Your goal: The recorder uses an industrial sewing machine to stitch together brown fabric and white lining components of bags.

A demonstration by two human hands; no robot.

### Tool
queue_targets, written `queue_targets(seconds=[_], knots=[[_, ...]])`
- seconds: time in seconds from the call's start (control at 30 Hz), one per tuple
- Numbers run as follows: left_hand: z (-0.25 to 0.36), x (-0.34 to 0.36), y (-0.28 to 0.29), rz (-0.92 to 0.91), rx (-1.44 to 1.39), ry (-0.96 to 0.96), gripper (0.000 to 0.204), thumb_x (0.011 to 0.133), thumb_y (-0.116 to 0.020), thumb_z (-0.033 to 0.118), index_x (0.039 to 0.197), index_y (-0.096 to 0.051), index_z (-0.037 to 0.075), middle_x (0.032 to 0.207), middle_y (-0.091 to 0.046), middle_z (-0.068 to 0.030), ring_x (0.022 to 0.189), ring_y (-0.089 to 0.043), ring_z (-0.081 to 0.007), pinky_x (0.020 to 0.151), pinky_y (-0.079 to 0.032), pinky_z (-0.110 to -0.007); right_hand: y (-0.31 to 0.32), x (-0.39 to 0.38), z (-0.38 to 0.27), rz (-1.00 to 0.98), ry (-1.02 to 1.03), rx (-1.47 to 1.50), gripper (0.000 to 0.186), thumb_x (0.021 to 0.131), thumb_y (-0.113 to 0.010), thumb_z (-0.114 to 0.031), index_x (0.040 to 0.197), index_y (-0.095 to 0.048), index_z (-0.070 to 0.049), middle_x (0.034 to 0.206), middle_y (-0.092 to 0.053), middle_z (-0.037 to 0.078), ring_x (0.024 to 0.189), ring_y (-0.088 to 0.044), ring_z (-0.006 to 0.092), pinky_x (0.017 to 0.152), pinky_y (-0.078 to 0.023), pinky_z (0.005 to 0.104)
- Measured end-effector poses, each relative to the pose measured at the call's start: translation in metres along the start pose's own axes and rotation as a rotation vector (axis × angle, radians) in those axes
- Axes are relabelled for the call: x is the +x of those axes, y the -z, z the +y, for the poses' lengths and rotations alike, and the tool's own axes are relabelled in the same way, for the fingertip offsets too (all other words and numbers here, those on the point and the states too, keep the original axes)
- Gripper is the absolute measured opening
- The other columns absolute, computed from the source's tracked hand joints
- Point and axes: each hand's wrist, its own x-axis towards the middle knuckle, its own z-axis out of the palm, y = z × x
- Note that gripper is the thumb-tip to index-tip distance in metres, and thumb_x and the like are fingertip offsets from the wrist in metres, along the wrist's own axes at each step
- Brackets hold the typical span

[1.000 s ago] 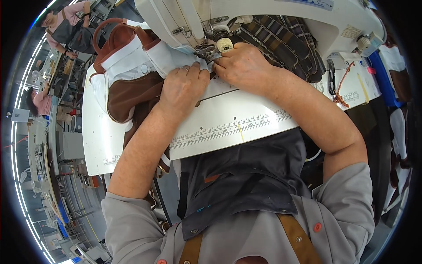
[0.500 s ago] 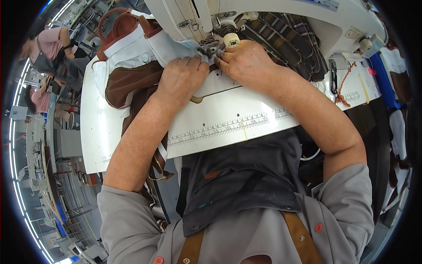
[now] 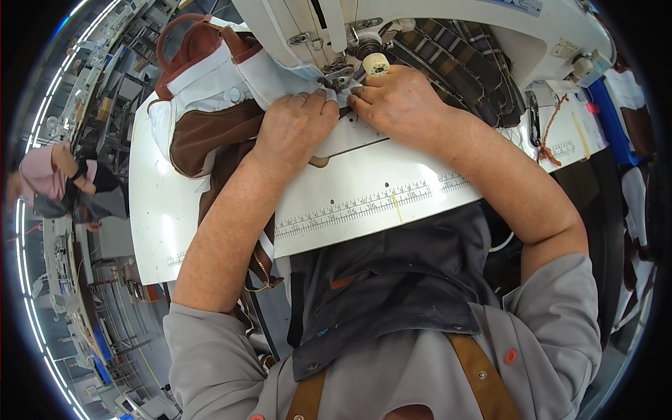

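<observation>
Head view: a person at an industrial sewing machine (image 3: 420, 28) presses both hands onto a white fabric piece (image 3: 280, 73) at the needle, near the far edge of the white sewing table (image 3: 364, 189). The left hand (image 3: 297, 126) lies palm down, fingers flat and together, holding the white fabric against the table just left of the presser foot (image 3: 337, 75). The right hand (image 3: 399, 101) rests just beside it on the right, fingers curled down, fingertips pinching the fabric's edge right at the foot; the two hands nearly touch. The white fabric joins a brown-and-white bag (image 3: 210, 119) with a reddish-brown handle (image 3: 183, 38), which lies across the table's far left corner and hangs over its left edge. A cream thread bobbin (image 3: 376, 64) sits on the machine just above the right hand. Dark plaid fabric (image 3: 465, 59) is bunched under the machine arm toward the far right. A printed ruler strip (image 3: 364, 204) runs along the table's near edge. Another person in pink (image 3: 45, 175) works well apart at left.
</observation>
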Motion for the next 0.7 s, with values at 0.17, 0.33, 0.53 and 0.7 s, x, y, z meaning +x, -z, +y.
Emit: queue_targets(seconds=[0.17, 0.33, 0.53, 0.7], knots=[[0.0014, 0.0006, -0.0006, -0.024, -0.005, 0.034, 0.012, 0.078, -0.06, 0.008, 0.089, -0.058, 0.004, 0.1, -0.069, -0.0113, 0.078, -0.065, -0.0257, 0.069, -0.054, -0.037, -0.0039, 0.002, -0.0011, 0.09, -0.002, -0.02, 0.006, 0.072, -0.066, -0.016, 0.075, -0.069, -0.012, 0.072, -0.065, -0.003, 0.079, -0.065, 0.0143, 0.064, -0.048, 0.0295], [0.0009, 0.0013, 0.0021, -0.002, -0.011, 0.047, 0.011, 0.079, -0.06, 0.007, 0.089, -0.057, 0.004, 0.097, -0.068, -0.0104, 0.074, -0.065, -0.0265, 0.067, -0.053, -0.038, -0.0072, 0.003, -0.0008, 0.078, -0.013, -0.028, 0.007, 0.072, -0.066, -0.016, 0.076, -0.069, -0.012, 0.073, -0.066, -0.003, 0.08, -0.065, 0.0142, 0.065, -0.049, 0.0295], [-0.0002, -0.0003, -0.0014, 0.071, -0.034, 0.026, 0.011, 0.078, -0.061, 0.007, 0.089, -0.057, 0.004, 0.092, -0.067, -0.0102, 0.072, -0.064, -0.0263, 0.065, -0.052, -0.037, -0.007, 0.0021, -0.0002, 0.085, -0.015, -0.018, 0.008, 0.074, -0.066, -0.016, 0.078, -0.07, -0.012, 0.075, -0.067, -0.003, 0.082, -0.065, 0.0141, 0.065, -0.05, 0.0297], [-0.0067, 0.0022, -0.0054, 0.053, -0.011, 0.049, 0.009, 0.078, -0.061, 0.006, 0.086, -0.058, 0.004, 0.085, -0.066, -0.0095, 0.068, -0.063, -0.0265, 0.063, -0.052, -0.038, -0.0034, 0.0046, 0.0004, 0.038, -0.048, -0.019, 0.009, 0.076, -0.065, -0.016, 0.082, -0.071, -0.012, 0.077, -0.067, -0.004, 0.084, -0.065, 0.0141, 0.066, -0.05, 0.0293]])
